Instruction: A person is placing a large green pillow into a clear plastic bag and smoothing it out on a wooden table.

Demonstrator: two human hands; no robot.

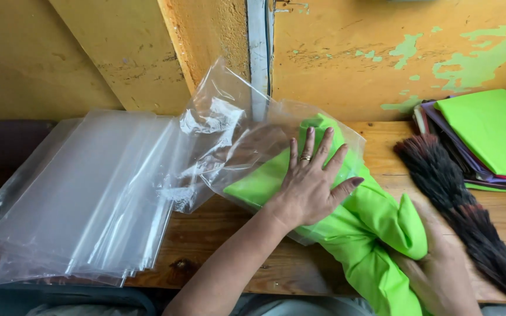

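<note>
1. Your left hand (311,184) lies flat on a clear plastic bag (247,140) near the middle of the wooden tabletop (229,234), fingers (310,143) spread wide and pressing down, gripping nothing
2. There is a ring on one finger of that hand
3. Under your palm, a bright green cloth (376,234) sits partly inside the bag; its far end is in the plastic toward the back edge of the tabletop, and the rest trails out toward the front edge on your right
4. Your right hand (443,269) is at the front right of the tabletop, mostly hidden behind a bunched fold of the green cloth; it touches the cloth, but you cannot tell how its fingers are set
5. A stack of flat clear bags (83,199) covers the left part of the tabletop, overhanging its left and front edges, touching the open bag
6. A dark brush (469,216) lies along the right side, just beside the cloth
7. A pile of folded cloths (487,140), green on top, sits at the back right corner, against the yellow wall (346,70)
</note>
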